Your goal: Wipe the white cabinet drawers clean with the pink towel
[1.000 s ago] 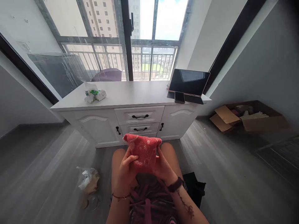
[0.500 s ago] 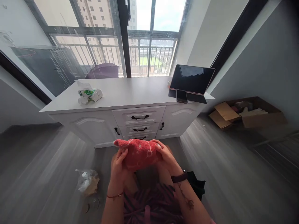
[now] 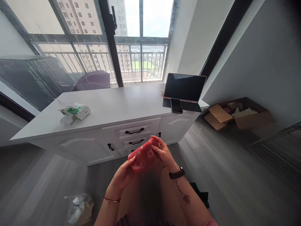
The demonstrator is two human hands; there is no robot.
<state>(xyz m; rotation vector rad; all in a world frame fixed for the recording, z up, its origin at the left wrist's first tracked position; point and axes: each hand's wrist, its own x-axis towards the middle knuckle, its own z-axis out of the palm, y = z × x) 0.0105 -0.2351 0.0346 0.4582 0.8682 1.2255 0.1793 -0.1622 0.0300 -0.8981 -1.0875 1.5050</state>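
Observation:
A red terry towel (image 3: 144, 159) with a pale pattern is stretched between my two hands above my lap. My left hand (image 3: 122, 173) grips its left end, thumb on top. The upper right corner is pinched in my right hand (image 3: 164, 154), which sits higher than the left, so the top edge slopes up to the right. The lower part of the towel blurs into shadow over my legs. Right behind the towel stands a white cabinet (image 3: 82, 147) with black handles.
On the cabinet top lie a tissue pack (image 3: 78, 111), a tablet (image 3: 184, 88) on a dark stand and a phone (image 3: 176, 106). An open cardboard box (image 3: 255, 121) rests on the floor at right. A clear plastic bag (image 3: 80, 208) lies at lower left, dark fabric (image 3: 201, 194) at lower right.
The towel has tilted, its right end now higher than its left, and its span between my hands looks shorter. My left hand has dropped lower. The view has shifted slightly.

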